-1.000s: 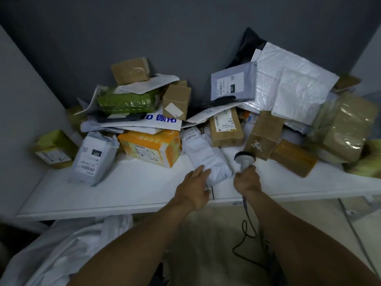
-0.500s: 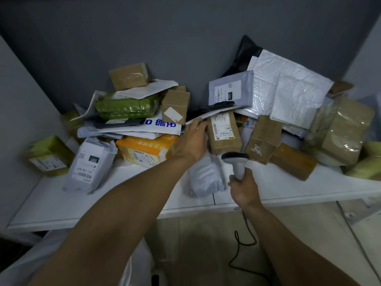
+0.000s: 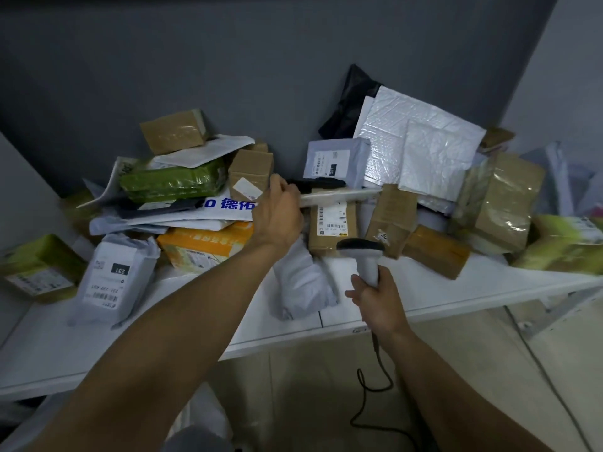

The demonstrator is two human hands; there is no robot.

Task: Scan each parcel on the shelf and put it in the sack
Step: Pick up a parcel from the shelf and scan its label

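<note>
At the middle of the shelf (image 3: 98, 347), the left hand (image 3: 279, 213) curls round the end of a flat white mailer (image 3: 339, 194) lying in the pile while the right hand (image 3: 378, 298) grips the scanner (image 3: 362, 252), so next, I judge, it must be pulled free, label up.

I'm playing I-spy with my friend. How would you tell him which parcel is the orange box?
Find the white shelf, then the pile on its left half. The orange box lies at its front, under the white mailer with blue writing, right of the grey bag marked 231. Nothing else there is bright orange.
</note>
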